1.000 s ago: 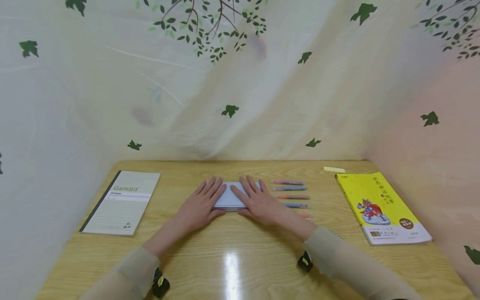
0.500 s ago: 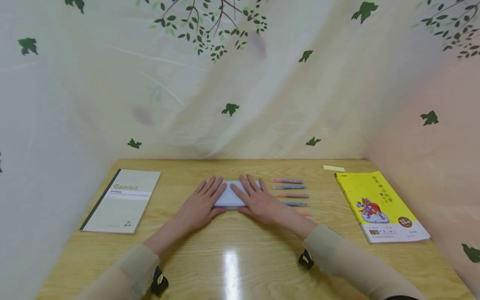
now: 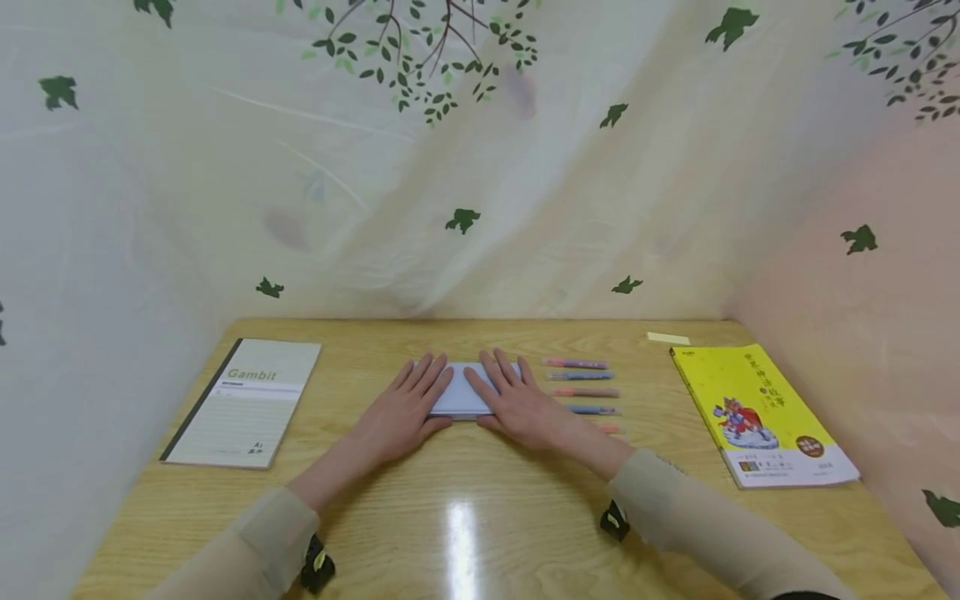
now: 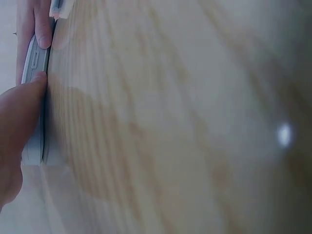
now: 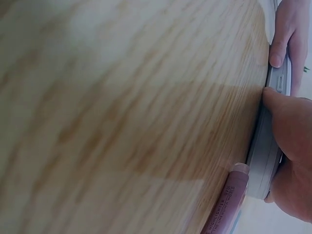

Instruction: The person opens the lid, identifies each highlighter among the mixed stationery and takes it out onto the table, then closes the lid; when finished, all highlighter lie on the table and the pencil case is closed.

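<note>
A flat, light-blue case [image 3: 459, 390] lies shut on the table, with a small rectangular catch on its front side in both wrist views. My left hand [image 3: 397, 414] rests over its left part, fingers straight across the lid and thumb at the front edge. The right hand [image 3: 525, 410] mirrors this on the right part, fingers spread forward. In the left wrist view, the left thumb [image 4: 36, 84] touches the case's front side near the catch. Close beside the case's right end, a purple highlighter [image 5: 226, 200] shows in the right wrist view.
Several highlighters [image 3: 587, 392] lie in a column right of the case, the nearest partly behind the right wrist. A Gambit notebook [image 3: 243, 417] is at left, a yellow book [image 3: 750, 375] at right, and a pale-yellow strip [image 3: 668, 339] behind it. Patterned cloth [image 3: 360, 183] hangs behind the table.
</note>
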`<state>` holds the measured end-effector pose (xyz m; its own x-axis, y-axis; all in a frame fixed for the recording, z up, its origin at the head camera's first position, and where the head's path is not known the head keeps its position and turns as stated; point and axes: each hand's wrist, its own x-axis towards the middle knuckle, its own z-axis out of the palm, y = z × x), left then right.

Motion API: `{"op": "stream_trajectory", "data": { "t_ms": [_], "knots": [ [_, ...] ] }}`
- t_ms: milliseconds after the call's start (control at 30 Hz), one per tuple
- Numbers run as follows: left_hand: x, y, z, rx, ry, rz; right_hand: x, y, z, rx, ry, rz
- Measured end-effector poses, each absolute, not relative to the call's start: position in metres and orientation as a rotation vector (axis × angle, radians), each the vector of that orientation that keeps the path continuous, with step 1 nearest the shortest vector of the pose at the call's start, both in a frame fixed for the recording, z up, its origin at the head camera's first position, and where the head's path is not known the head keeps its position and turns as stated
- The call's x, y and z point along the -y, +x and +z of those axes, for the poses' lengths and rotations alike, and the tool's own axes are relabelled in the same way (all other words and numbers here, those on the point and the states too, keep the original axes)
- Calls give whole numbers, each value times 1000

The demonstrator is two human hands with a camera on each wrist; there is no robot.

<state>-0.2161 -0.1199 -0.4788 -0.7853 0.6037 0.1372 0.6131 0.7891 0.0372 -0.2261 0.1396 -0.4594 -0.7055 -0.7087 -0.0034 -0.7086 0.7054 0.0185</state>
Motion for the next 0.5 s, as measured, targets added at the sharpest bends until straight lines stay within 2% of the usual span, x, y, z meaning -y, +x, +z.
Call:
{"op": "stream_trajectory", "data": {
  "t_ms": [500],
  "knots": [
    [121,-219,-470,2858,-1022,-165,-154,-230,-450,2973,1156,23]
  ]
}}
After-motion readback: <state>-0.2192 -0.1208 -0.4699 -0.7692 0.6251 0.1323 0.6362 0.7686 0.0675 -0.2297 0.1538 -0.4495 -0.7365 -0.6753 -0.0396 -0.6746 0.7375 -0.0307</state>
